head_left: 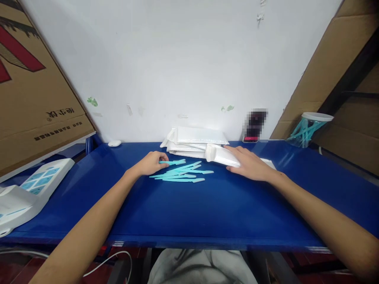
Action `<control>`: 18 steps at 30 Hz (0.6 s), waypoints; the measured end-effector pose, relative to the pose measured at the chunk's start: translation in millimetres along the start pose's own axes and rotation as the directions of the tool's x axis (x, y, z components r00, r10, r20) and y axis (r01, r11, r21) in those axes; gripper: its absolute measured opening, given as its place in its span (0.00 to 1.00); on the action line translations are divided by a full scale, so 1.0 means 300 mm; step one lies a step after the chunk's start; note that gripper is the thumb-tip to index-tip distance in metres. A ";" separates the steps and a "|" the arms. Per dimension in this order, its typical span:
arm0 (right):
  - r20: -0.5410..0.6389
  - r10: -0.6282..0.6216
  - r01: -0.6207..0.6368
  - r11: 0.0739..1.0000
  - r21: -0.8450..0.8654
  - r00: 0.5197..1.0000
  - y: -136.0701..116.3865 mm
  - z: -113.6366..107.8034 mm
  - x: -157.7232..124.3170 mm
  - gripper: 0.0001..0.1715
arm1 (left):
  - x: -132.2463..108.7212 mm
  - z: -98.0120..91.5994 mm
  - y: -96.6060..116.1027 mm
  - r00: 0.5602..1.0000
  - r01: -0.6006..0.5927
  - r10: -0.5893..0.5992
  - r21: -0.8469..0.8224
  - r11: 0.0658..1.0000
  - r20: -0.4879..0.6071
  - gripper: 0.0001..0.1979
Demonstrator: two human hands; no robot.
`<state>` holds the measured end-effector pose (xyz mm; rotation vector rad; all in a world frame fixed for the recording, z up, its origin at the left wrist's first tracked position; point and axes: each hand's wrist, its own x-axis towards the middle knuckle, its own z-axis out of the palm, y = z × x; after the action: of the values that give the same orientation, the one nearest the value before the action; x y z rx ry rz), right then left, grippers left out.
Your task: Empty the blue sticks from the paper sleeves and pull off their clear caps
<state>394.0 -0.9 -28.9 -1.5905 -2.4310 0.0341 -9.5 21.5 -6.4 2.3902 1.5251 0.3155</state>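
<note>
My left hand (149, 163) is closed in a pinch on one light blue plastic stick (173, 162), held just above a small heap of several more blue sticks (182, 174) on the blue table (189, 213). My right hand (250, 163) lies on a white pouch (222, 156), fingers curled over it, to the right of the heap. Behind them is a stack of white pouches (197, 140) against the wall.
A white machine with blue buttons (26, 193) sits at the left edge. A clear jar of blue sticks (306, 130) stands at the far right. A small white object (114, 143) lies by the wall. Cardboard boxes (32, 90) lean at both sides.
</note>
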 end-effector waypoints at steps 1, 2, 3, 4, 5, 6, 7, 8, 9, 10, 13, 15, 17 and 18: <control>0.003 -0.001 0.001 1.000 0.002 1.000 -0.003 -0.001 0.000 0.48 | -0.001 0.001 0.003 1.000 0.002 -0.002 -0.015 1.000 -0.006 0.18; 0.007 -0.003 0.003 1.000 0.004 1.000 -0.005 -0.002 -0.001 0.48 | -0.001 0.003 0.006 1.000 -0.001 0.001 -0.022 1.000 -0.017 0.18; 0.011 -0.006 0.005 1.000 0.006 1.000 -0.007 -0.001 -0.001 0.48 | 0.000 0.006 0.009 1.000 -0.007 0.006 -0.024 1.000 -0.028 0.19; 0.015 -0.006 0.006 1.000 0.008 1.000 -0.007 0.000 0.000 0.48 | 0.001 0.008 0.011 0.999 -0.013 0.012 -0.025 1.000 -0.034 0.18; 0.018 -0.006 0.006 1.000 0.010 1.000 -0.007 0.002 0.000 0.48 | 0.002 0.011 0.012 0.999 -0.016 0.015 -0.024 1.000 -0.033 0.18; 0.019 -0.007 0.007 1.000 0.012 1.000 -0.005 0.004 0.000 0.48 | 0.003 0.013 0.012 1.000 -0.016 0.016 -0.016 1.000 -0.026 0.17; 0.018 -0.009 0.009 1.000 0.013 1.000 -0.003 0.006 0.000 0.48 | 0.004 0.016 0.012 1.000 -0.016 0.017 0.005 1.000 -0.015 0.17; 0.016 -0.013 0.013 1.000 0.014 1.000 -0.001 0.008 0.000 0.47 | 0.005 0.019 0.011 1.000 -0.019 0.019 0.042 0.999 -0.008 0.17; 0.013 -0.019 0.019 1.000 0.014 1.000 0.001 0.010 0.000 0.47 | 0.005 0.022 0.010 1.000 -0.025 0.026 0.093 0.995 -0.005 0.18; 0.010 -0.025 0.025 1.000 0.013 1.000 0.002 0.011 0.000 0.47 | 0.004 0.024 0.009 0.999 -0.033 0.034 0.152 0.988 -0.006 0.19; 0.005 -0.025 0.025 1.000 0.011 1.000 0.001 0.011 -0.001 0.47 | -0.001 0.029 0.008 0.997 -0.049 0.063 0.281 0.958 -0.040 0.20; 0.004 -0.020 0.020 1.000 0.009 1.000 0.000 0.011 -0.002 0.46 | -0.006 0.027 0.011 0.993 -0.055 0.082 0.285 0.957 -0.085 0.18; 0.002 -0.023 0.023 1.000 0.010 1.000 -0.001 0.011 -0.002 0.46 | -0.011 0.021 0.019 0.990 -0.066 0.093 0.230 0.971 -0.107 0.16; 0.001 -0.027 0.027 1.000 0.010 1.000 0.000 0.012 -0.002 0.46 | -0.013 0.018 0.025 0.991 -0.073 0.092 0.191 0.979 -0.093 0.16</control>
<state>393.5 -0.9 -32.4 -1.5532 -2.4489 0.0418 -3.0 14.3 -9.1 2.6256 1.5648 0.3299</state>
